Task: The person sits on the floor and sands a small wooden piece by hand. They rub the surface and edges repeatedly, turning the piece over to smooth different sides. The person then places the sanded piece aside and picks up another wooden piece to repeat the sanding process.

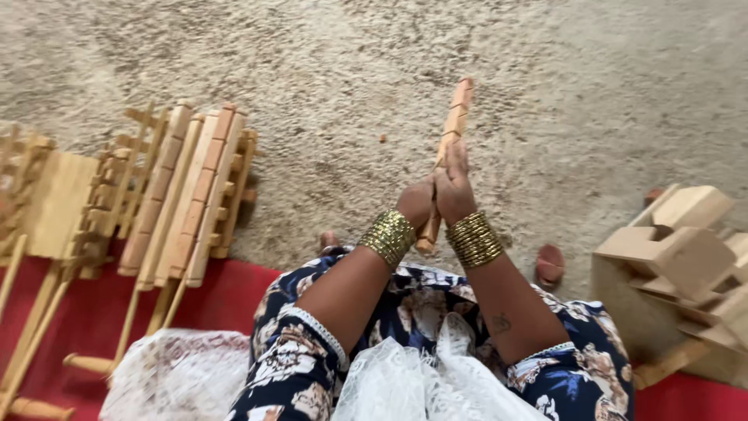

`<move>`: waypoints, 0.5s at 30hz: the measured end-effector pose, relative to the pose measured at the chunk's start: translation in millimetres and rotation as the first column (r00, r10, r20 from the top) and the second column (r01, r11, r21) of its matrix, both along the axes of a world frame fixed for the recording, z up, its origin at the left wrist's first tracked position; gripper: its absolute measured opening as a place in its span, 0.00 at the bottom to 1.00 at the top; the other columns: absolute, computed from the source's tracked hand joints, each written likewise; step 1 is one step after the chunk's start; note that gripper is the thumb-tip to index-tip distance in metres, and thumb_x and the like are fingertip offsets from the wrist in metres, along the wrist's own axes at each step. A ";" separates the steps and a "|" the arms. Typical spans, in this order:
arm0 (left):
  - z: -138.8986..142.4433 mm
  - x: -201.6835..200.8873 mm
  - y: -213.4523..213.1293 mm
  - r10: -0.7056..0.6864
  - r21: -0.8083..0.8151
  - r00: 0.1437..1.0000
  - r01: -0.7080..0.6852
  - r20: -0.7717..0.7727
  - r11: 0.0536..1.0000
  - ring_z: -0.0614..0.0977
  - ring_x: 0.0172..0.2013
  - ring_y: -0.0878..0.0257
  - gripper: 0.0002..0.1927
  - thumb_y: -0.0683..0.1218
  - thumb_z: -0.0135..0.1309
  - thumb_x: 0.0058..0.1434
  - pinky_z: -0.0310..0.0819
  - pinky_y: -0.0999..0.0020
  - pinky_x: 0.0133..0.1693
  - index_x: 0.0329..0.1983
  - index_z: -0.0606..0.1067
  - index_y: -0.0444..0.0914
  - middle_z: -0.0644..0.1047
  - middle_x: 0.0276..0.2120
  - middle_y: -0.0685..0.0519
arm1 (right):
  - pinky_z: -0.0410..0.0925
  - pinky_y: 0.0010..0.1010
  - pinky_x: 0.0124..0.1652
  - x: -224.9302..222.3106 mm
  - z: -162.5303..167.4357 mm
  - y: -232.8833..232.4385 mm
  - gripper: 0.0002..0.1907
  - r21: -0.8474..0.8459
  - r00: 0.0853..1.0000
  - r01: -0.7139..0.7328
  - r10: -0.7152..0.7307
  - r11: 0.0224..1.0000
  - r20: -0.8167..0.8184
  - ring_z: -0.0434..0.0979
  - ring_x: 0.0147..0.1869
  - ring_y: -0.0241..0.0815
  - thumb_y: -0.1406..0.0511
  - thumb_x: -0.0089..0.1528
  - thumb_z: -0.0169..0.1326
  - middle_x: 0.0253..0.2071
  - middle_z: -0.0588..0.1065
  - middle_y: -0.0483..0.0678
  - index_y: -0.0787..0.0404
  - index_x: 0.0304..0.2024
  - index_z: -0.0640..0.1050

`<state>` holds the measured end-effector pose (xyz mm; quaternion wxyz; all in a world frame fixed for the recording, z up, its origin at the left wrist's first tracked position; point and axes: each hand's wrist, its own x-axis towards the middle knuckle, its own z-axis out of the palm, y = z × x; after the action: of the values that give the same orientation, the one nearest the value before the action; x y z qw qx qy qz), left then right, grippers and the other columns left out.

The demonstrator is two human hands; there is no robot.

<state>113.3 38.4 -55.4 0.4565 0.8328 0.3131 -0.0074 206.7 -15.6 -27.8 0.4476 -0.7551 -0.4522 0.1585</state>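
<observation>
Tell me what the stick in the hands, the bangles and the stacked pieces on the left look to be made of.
Stick: pale, unpainted wood by its tan, matt surface, pressed between the left hand and right hand.
Bangles: gold-coloured with a glinting sheen, probably metal; beaded or solid cannot be told.
Stacked pieces: the same bare light wood, with notched edges and round handles, seemingly unvarnished.
</observation>
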 end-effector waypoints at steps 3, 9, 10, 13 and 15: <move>-1.2 3.4 -16.5 -0.060 0.015 0.995 0.059 0.074 0.998 0.84 0.35 0.55 0.15 0.50 0.40 0.71 0.82 0.63 0.38 0.44 0.73 0.35 0.80 0.35 0.44 | 0.71 0.29 0.31 13.2 8.9 -3.4 0.38 -0.029 0.780 0.193 -0.171 0.981 -0.602 0.74 0.38 0.46 0.71 0.68 0.38 0.59 0.68 0.65 0.52 0.80 0.47; 9.7 -10.0 -63.3 -0.073 -0.683 0.951 0.268 0.300 0.680 0.78 0.27 0.64 0.23 0.58 0.33 0.74 0.77 0.68 0.30 0.54 0.74 0.40 0.77 0.29 0.51 | 0.79 0.33 0.30 125.2 42.8 -61.7 0.21 0.114 0.288 0.741 -0.160 0.661 -0.944 0.74 0.27 0.37 0.58 0.69 0.48 0.45 0.74 0.48 0.55 0.61 0.61; 16.1 -14.6 -65.9 -0.060 -0.839 0.966 0.250 0.253 0.484 0.77 0.25 0.65 0.25 0.59 0.32 0.74 0.75 0.69 0.28 0.55 0.74 0.41 0.76 0.27 0.53 | 0.79 0.35 0.30 138.7 45.0 -70.8 0.19 0.063 0.152 0.790 -0.095 0.610 -0.984 0.73 0.25 0.39 0.56 0.70 0.50 0.44 0.75 0.49 0.60 0.56 0.68; 30.7 -23.3 -62.8 -0.035 -0.931 0.940 0.342 0.340 0.126 0.74 0.18 0.70 0.29 0.64 0.30 0.75 0.73 0.73 0.21 0.59 0.75 0.43 0.74 0.22 0.58 | 0.80 0.39 0.33 146.1 40.6 -76.6 0.10 0.239 0.190 0.746 0.144 0.622 -0.971 0.72 0.26 0.37 0.59 0.69 0.55 0.37 0.66 0.44 0.55 0.44 0.68; 30.5 -20.2 -56.4 -0.070 -0.839 0.974 0.222 0.216 0.496 0.75 0.19 0.66 0.26 0.60 0.31 0.73 0.73 0.68 0.22 0.58 0.72 0.43 0.76 0.25 0.53 | 0.77 0.34 0.31 124.8 30.5 -62.5 0.13 0.053 0.132 0.731 -0.065 0.681 -0.989 0.71 0.25 0.38 0.60 0.68 0.57 0.38 0.71 0.50 0.62 0.45 0.71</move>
<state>93.2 -18.0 -24.9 0.8287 0.5187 0.1602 -0.1361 331.4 -78.1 2.7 0.8378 -0.4364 0.1209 0.3051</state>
